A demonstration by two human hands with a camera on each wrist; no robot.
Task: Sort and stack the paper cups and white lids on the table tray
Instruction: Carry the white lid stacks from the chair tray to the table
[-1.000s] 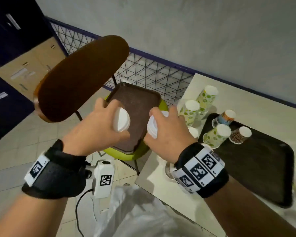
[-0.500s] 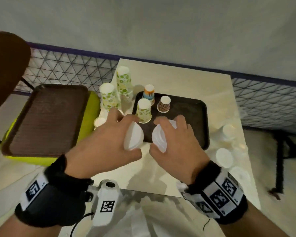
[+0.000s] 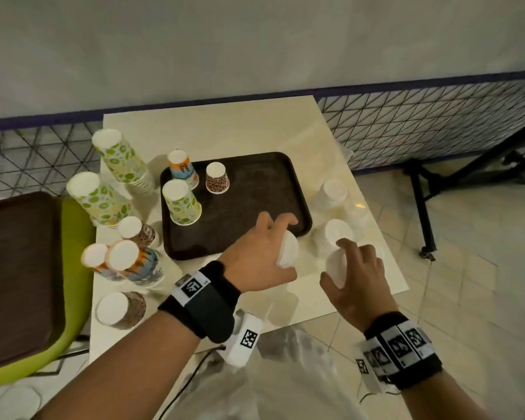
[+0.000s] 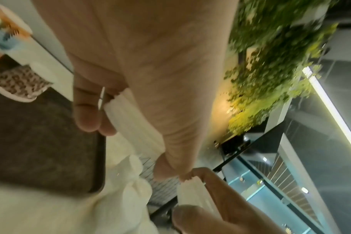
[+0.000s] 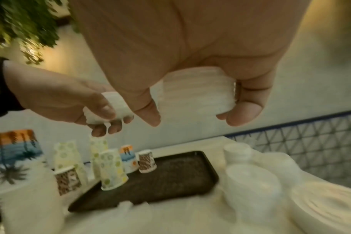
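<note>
A brown tray point(image 3: 243, 207) lies on the cream table point(image 3: 225, 128). On it stand upside-down cups: a green-patterned cup point(image 3: 181, 203), an orange-blue cup point(image 3: 182, 168) and a leopard-print cup point(image 3: 216, 178). My left hand point(image 3: 287, 248) grips a stack of white lids point(image 3: 289, 257) above the tray's near right corner. The same stack point(image 4: 130, 123) shows between thumb and fingers in the left wrist view. My right hand point(image 3: 334, 262) grips another lid stack point(image 3: 337, 271), also visible as a lid stack point(image 5: 196, 93) in the right wrist view. More lid piles point(image 3: 332, 192) point(image 3: 337, 234) sit right of the tray.
Left of the tray stand upside-down stacks of cups: green ones point(image 3: 119, 159) point(image 3: 97, 198), leopard ones point(image 3: 135, 231), orange-blue ones point(image 3: 128, 262) and brown ones point(image 3: 119, 309). A second brown tray point(image 3: 19, 268) rests on a green chair. A wire fence point(image 3: 437, 116) runs behind.
The view swung from the chair's tray to the table. Both hands carried their lid stacks rightward, past the tray's front, and now hold them further apart near its right corner.
</note>
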